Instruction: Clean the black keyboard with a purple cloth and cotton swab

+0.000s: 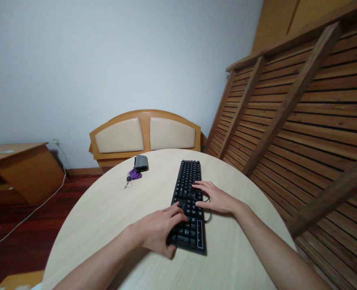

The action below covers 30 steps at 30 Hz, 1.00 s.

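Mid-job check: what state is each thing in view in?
Keyboard: flat on table, right side up
Cable: bent, partly hidden
Left hand: curled over keyboard, grip unclear
Right hand: open, over keyboard's right edge
Grey item: on table, apparently folded
Purple item: crumpled
Slatted panel: tilted
White cord: trailing across floor

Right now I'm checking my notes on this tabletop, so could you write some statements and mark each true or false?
1. The left hand has fingers over the keyboard. True.
2. A purple item lies beside a folded gray item. True.
3. The right hand holds the folded gray item. False: it is at the keyboard.
4. The keyboard lies left of the purple item. False: it lies to the right.
5. The table has a rounded edge. True.
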Motion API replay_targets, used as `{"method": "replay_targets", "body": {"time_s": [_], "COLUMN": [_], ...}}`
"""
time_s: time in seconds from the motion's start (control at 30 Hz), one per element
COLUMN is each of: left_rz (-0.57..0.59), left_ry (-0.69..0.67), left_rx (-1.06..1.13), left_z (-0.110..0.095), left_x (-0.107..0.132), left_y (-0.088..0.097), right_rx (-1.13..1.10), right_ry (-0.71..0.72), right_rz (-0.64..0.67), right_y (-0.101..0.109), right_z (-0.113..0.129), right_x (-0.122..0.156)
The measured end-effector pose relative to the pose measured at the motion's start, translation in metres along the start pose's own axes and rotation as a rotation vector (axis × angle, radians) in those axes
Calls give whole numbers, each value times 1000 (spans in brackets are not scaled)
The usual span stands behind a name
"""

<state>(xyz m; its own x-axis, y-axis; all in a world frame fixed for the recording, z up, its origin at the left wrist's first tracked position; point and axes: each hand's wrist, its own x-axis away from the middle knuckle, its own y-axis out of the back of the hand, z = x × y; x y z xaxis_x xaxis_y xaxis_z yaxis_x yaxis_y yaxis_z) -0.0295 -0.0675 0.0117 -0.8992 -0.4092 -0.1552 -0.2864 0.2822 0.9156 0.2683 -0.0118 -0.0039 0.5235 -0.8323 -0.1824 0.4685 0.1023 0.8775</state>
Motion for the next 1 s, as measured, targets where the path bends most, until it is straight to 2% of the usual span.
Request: {"method": "replay_targets", "body": {"time_s": [0.23, 0.53, 0.73, 1.0], "left_rz": [-29, -88, -92, -104], "left_ry": [-11, 11, -22, 11], "left_rx": [15, 92, 105, 133], "left_z": [4, 6, 5, 3], "left_x": [1, 9, 9, 10], "left_y": [3, 27, 27, 34], "right_rx": [4, -77, -63, -86], "right_ry": [9, 141, 168, 151], "right_rz": [-11, -83, -100, -231], "right_y": [1, 6, 5, 18], "right_z": [-2, -13, -18, -11], "right_x": [0, -2, -3, 0]}}
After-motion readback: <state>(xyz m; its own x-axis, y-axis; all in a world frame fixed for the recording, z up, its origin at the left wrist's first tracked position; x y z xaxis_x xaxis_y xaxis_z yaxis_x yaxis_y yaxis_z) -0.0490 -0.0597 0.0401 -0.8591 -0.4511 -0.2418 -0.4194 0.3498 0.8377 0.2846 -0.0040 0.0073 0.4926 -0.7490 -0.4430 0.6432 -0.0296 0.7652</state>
